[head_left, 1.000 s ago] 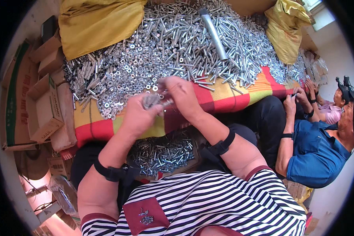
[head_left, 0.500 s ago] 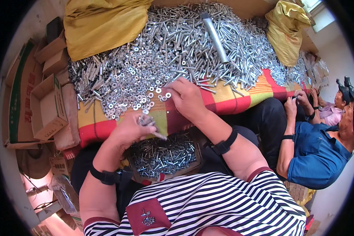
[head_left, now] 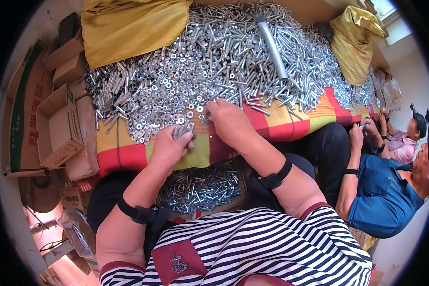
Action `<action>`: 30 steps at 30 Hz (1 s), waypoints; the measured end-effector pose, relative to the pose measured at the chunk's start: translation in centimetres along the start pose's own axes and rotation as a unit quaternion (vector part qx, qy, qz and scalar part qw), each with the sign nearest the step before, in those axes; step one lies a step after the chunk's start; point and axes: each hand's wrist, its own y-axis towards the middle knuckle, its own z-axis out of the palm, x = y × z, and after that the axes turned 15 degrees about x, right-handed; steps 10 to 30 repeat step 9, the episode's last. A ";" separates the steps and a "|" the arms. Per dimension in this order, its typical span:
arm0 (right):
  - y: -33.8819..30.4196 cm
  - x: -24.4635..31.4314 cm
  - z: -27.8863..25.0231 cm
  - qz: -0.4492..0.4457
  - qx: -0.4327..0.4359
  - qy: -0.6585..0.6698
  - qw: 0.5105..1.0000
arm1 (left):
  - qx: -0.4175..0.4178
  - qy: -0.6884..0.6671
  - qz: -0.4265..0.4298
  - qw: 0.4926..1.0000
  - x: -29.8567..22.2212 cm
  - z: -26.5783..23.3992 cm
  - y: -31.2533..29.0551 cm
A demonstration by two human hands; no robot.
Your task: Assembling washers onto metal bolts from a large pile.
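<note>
My left hand (head_left: 170, 145) is closed around a small bunch of silver metal fasteners (head_left: 181, 130), which stick out between thumb and fingers above the front edge of the cloth. Their exact kind is hard to make out. To its right, my right hand (head_left: 228, 121) reaches to the near edge of the pile with its fingertips pinched together; whatever they hold is hidden. Loose washers (head_left: 190, 114) lie on the checked cloth (head_left: 124, 153) between my hands. Behind them spreads a heap of washers (head_left: 169, 78) that runs into a large heap of bolts (head_left: 233, 47).
A metal tube (head_left: 273, 51) lies on the bolts. Yellow sacks (head_left: 133, 31) cover the back. Open cardboard boxes (head_left: 57, 126) stand at the left. Below the table edge sits a box of bolts (head_left: 200, 188). At the right, a co-worker in a blue shirt (head_left: 381, 190) handles small parts.
My left hand has risen towards the pile and turned, with the metal pieces now pointing up. The right hand has stayed at the washers' edge. The whole view has shifted slightly.
</note>
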 end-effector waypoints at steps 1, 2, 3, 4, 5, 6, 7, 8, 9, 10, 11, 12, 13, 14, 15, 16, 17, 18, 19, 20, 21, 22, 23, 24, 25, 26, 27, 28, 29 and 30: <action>0.0 0.3 -0.2 0.005 0.001 -0.022 1.000 | 0.000 0.000 -0.001 1.000 0.1 0.0 0.1; -0.1 0.5 -0.3 0.009 0.002 -0.044 0.999 | -0.019 -0.007 0.020 1.000 0.1 0.0 0.2; -0.2 0.6 -0.5 0.009 0.001 -0.043 0.999 | -0.038 -0.014 0.042 0.998 0.1 0.0 0.3; -0.3 0.7 -0.6 0.019 0.000 -0.045 0.999 | -0.039 -0.014 0.041 0.998 0.0 0.0 0.3; -0.4 0.8 -0.6 0.029 -0.002 -0.047 0.998 | -0.040 -0.011 0.034 0.999 -0.2 0.1 0.2; -0.6 0.6 -0.6 0.030 -0.003 -0.047 0.998 | -0.039 -0.007 0.027 0.999 -0.3 0.2 0.2; -0.7 0.4 -0.5 0.027 0.004 -0.036 0.999 | -0.037 -0.005 0.027 0.999 -0.3 0.3 0.3; -0.9 0.0 -0.3 0.024 0.010 -0.024 0.999 | -0.031 0.008 0.025 0.999 -0.2 0.3 0.4; -1.0 -0.1 -0.3 0.026 0.009 -0.023 0.999 | -0.025 0.021 0.022 0.999 0.1 0.4 0.5; -1.0 -0.1 -0.3 0.026 0.009 -0.023 0.999 | -0.025 0.021 0.022 0.999 0.1 0.4 0.5; -1.0 -0.1 -0.3 0.026 0.009 -0.023 0.999 | -0.025 0.021 0.022 0.999 0.1 0.4 0.5; -1.0 -0.1 -0.3 0.026 0.009 -0.023 0.999 | -0.025 0.021 0.022 0.999 0.1 0.4 0.5; -1.0 -0.1 -0.3 0.026 0.009 -0.023 0.999 | -0.025 0.021 0.022 0.999 0.1 0.4 0.5; -1.0 -0.1 -0.3 0.026 0.009 -0.023 0.999 | -0.025 0.021 0.022 0.999 0.1 0.4 0.5; -1.0 -0.1 -0.3 0.026 0.009 -0.023 0.999 | -0.025 0.021 0.022 0.999 0.1 0.4 0.5; -1.0 -0.1 -0.3 0.026 0.009 -0.023 0.999 | -0.025 0.021 0.022 0.999 0.1 0.4 0.5; -1.0 -0.1 -0.3 0.026 0.009 -0.023 0.999 | -0.025 0.021 0.022 0.999 0.1 0.4 0.5; -1.0 -0.1 -0.3 0.026 0.009 -0.023 0.999 | -0.025 0.021 0.022 0.999 0.1 0.4 0.5; -1.0 -0.1 -0.3 0.026 0.009 -0.023 0.999 | -0.025 0.021 0.022 0.999 0.1 0.4 0.5; -1.0 -0.1 -0.3 0.026 0.009 -0.023 0.999 | -0.025 0.021 0.022 0.999 0.1 0.4 0.5; -1.0 -0.1 -0.3 0.026 0.009 -0.023 0.999 | -0.025 0.021 0.022 0.999 0.1 0.4 0.5; -1.0 -0.1 -0.3 0.026 0.009 -0.023 0.999 | -0.025 0.021 0.022 0.999 0.1 0.4 0.5; -1.0 -0.1 -0.3 0.026 0.009 -0.023 0.999 | -0.025 0.021 0.022 0.999 0.1 0.4 0.5; -1.0 -0.1 -0.3 0.026 0.009 -0.023 0.999 | -0.025 0.021 0.022 0.999 0.1 0.4 0.5; -1.0 -0.1 -0.3 0.026 0.009 -0.023 0.999 | -0.025 0.021 0.022 0.999 0.1 0.4 0.5; -1.0 -0.1 -0.3 0.026 0.009 -0.023 0.999 | -0.025 0.021 0.022 0.999 0.1 0.4 0.5; -1.0 -0.1 -0.3 0.026 0.009 -0.023 0.999 | -0.025 0.021 0.022 0.999 0.1 0.4 0.5; -1.0 -0.1 -0.3 0.026 0.009 -0.023 0.999 | -0.025 0.021 0.022 0.999 0.1 0.4 0.5; -1.0 -0.1 -0.3 0.026 0.009 -0.023 0.999 | -0.025 0.021 0.022 0.999 0.1 0.4 0.5; -1.0 -0.1 -0.3 0.026 0.009 -0.023 0.999 | -0.025 0.021 0.022 0.999 0.1 0.4 0.5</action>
